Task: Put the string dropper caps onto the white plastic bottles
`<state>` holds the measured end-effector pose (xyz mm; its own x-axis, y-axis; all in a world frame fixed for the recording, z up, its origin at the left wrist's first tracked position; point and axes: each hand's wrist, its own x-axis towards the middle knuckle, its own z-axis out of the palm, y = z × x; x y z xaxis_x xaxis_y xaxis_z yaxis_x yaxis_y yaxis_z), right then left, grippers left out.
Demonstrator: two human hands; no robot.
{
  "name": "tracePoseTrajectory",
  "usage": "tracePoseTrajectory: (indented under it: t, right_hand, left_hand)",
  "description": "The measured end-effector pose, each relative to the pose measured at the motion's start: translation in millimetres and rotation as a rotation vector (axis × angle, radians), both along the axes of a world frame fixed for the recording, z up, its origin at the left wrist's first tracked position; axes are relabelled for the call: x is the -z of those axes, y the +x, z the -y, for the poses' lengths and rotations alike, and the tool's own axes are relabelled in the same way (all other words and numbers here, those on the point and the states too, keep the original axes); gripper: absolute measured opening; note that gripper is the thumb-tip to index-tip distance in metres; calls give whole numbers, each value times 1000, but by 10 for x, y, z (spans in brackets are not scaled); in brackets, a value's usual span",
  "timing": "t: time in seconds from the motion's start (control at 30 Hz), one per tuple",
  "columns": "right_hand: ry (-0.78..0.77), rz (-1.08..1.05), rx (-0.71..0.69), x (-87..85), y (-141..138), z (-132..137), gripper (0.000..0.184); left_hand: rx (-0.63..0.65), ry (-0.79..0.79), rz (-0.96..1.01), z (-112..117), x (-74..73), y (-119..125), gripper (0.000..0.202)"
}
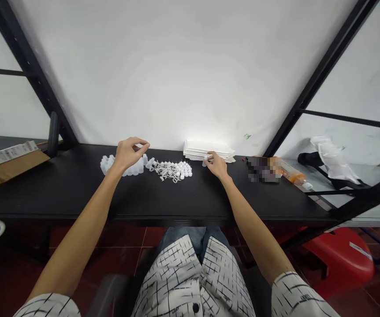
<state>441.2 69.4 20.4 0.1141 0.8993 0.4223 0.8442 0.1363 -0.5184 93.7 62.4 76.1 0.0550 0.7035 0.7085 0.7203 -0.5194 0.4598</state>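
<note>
My left hand (128, 152) hovers over a cluster of small white plastic bottles (106, 164) on the black table (77, 189), its fingers curled in a pinch with nothing clearly visible in them. My right hand (215, 164) rests at the front edge of a stack of flat white packets (206, 149), fingers bent and touching the lowest ones. Between the hands lies a pile of small white caps and tips (172, 170).
A white wall stands behind the table, framed by black metal struts (322, 70). An orange tube (291, 174) and a blurred dark item lie at the right. A cardboard box (8, 160) sits at the left, a red stool (340, 257) at the lower right.
</note>
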Motion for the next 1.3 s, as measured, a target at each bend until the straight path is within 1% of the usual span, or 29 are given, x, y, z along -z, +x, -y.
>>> tracePoseTrajectory:
  t: [0.1, 0.17, 0.23, 0.3, 0.43, 0.6, 0.77, 0.9, 1.0, 1.07, 1.13, 1.17, 1.23, 1.3]
  right_hand:
    - [18, 14, 14, -3, 4, -1, 45]
    - [75, 23, 43, -25, -8, 14, 49]
    - [148, 13, 51, -63, -33, 44, 52]
    - [208, -5, 52, -109, -70, 83, 51]
    - [257, -12, 33, -167, -139, 140, 46]
    - [282, 8, 10, -168, -175, 143, 41]
    - [321, 33, 5, -181, -193, 146, 36]
    - [424, 61, 26, -212, -232, 181, 33]
    - [498, 55, 8, -245, -309, 232, 29]
    - [518, 48, -47, -267, -390, 275, 26]
    - [475, 40, -161, -279, -490, 319, 22]
    - [419, 37, -243, -279, -544, 341, 19]
    - [250, 40, -417, -262, -652, 384, 14]
    - [94, 85, -537, -226, -749, 424, 13]
  left_hand:
    - [12, -28, -113, 87, 11, -225, 27]
    - [39, -64, -211, 129, 36, -346, 28]
    - [44, -98, -306, 148, 77, -426, 28]
    - [36, -106, -381, 148, 124, -455, 29]
    - [20, -104, -469, 123, 172, -395, 25]
    - [14, -114, -505, 94, 144, -308, 16]
    - [36, -119, -539, 92, 115, -284, 17]
    - [78, -136, -562, 131, 88, -250, 20]
    - [94, -137, -563, 177, 63, -207, 21]
    - [108, -136, -548, 205, 49, -172, 21]
    - [119, -141, -528, 226, 41, -134, 23]
    - [121, -149, -514, 234, 43, -115, 24]
    - [129, -171, -481, 248, 59, -79, 27]
    - [154, -185, -446, 261, 93, -49, 29]
